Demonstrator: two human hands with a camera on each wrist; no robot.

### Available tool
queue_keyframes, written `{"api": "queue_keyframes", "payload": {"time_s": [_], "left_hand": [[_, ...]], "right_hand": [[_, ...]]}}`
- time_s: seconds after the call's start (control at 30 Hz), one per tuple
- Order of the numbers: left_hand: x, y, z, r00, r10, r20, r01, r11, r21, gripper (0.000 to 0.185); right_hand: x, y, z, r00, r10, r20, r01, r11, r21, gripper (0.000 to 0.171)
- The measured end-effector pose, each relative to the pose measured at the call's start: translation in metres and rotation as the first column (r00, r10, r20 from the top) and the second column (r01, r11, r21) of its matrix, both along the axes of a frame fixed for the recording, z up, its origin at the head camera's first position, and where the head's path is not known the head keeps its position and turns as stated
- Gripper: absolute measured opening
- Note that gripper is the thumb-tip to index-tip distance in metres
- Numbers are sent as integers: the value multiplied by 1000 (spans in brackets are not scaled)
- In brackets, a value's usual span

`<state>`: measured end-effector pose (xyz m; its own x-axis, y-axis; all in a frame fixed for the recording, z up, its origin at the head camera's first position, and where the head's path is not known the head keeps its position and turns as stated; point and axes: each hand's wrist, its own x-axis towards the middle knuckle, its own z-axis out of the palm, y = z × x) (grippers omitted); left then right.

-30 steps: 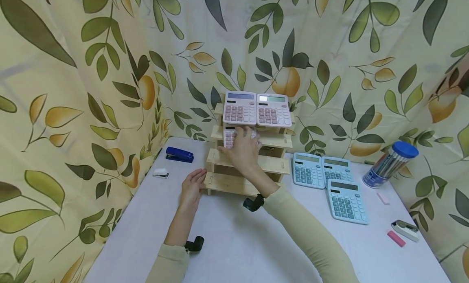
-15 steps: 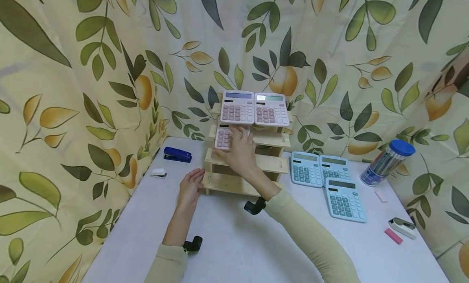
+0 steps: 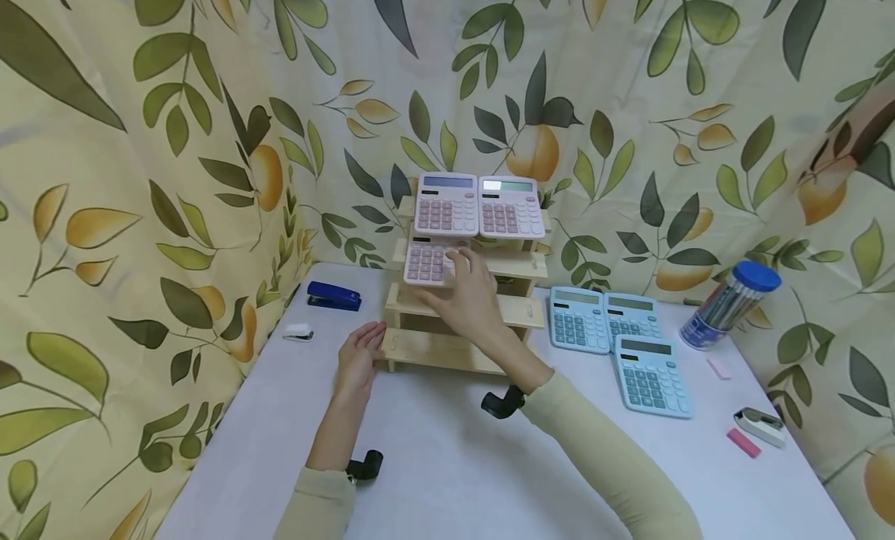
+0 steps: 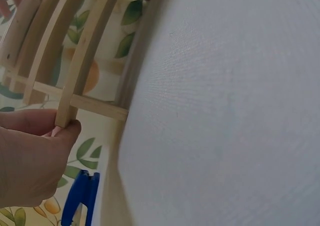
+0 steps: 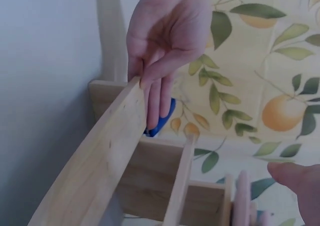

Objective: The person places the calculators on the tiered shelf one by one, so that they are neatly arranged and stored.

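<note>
The fingers of the left hand [image 3: 358, 359] lie nearly straight against the lower left corner of the wooden rack [image 3: 461, 311], thumb tip on a slat end in the left wrist view, bracing it without a real grip. The fingers of the right hand [image 3: 470, 295] are curled over the pink calculator [image 3: 428, 262] on the rack's second tier from the top, pinching its right part, as far as the head view shows; the thumb is hidden behind it, so how firm the pinch is I cannot tell.

On the white surface [image 3: 447, 462] nearest the person are the two sleeves. To the right lie three blue calculators [image 3: 615, 346], a pink eraser [image 3: 743, 442] and a small stapler [image 3: 762, 423]; left of the rack, a blue stapler [image 3: 333, 296]. Two more pink calculators [image 3: 478, 206] lean side by side on the top tier, with a jar of pens [image 3: 723, 305] off to the far right.

To seat it well, I judge the calculator should lie flush against the tier's lip, squared under the left one above, while the left hand steadies the rack.
</note>
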<state>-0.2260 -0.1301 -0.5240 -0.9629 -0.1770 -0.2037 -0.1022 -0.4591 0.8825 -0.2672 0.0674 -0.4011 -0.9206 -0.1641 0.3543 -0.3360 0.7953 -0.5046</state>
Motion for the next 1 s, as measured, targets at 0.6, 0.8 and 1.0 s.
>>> {"api": "queue_keyframes", "payload": {"time_s": [0.6,0.8,1.0], "left_hand": [[0,0,-2,1000,-15,8,15,1000,1,71],[0,-1,-2,1000,-16,10,16,1000,-7,72],[-1,-1,-2,1000,-20,1,20,1000,-9,72]], "right_hand": [[48,84,8,997,-1,-76,-1,1000,-20,77],[56,116,1,995,-25,-101,23,999,-25,74],[64,150,-9,990,-58,-127,59,998,2,74]]}}
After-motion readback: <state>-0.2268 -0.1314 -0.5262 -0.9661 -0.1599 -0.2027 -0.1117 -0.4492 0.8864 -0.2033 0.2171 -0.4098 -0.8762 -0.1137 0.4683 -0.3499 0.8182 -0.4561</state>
